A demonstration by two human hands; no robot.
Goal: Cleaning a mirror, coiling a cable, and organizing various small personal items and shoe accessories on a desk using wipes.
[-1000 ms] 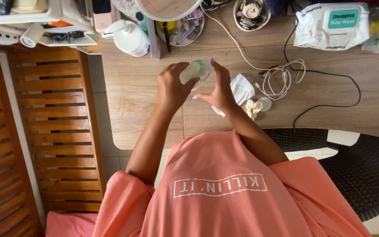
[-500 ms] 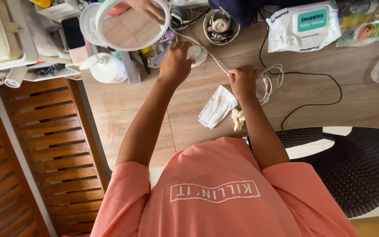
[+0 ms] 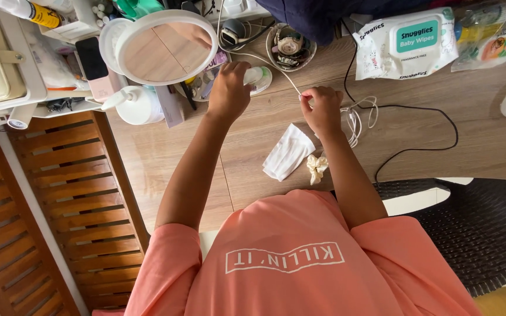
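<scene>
My left hand [image 3: 228, 88] is shut on a small white and green bottle [image 3: 255, 75], which it holds over a round tray of small items [image 3: 206, 79] at the back of the wooden desk [image 3: 165, 158]. Below the round mirror [image 3: 165, 47] is where that tray sits. My right hand [image 3: 323, 108] is curled into a fist on the desk, its fingertips at a thin white cable [image 3: 276, 67]. Nothing shows inside the fist. A folded white tissue [image 3: 288, 152] and a crumpled cream scrap [image 3: 316, 167] lie just below my right wrist.
A white pump bottle [image 3: 139, 105] stands left of the tray. A bowl of watches [image 3: 288, 44], a pack of wet wipes [image 3: 405, 41], a coiled white cable [image 3: 358, 117] and a black cable [image 3: 417, 149] lie to the right. A black wicker chair [image 3: 475, 228] and wooden slats [image 3: 60, 193] flank me.
Both hands held the bottle over the middle of the desk. My left hand has carried it back to the tray under the mirror, and my right hand has closed into a fist by the white cable.
</scene>
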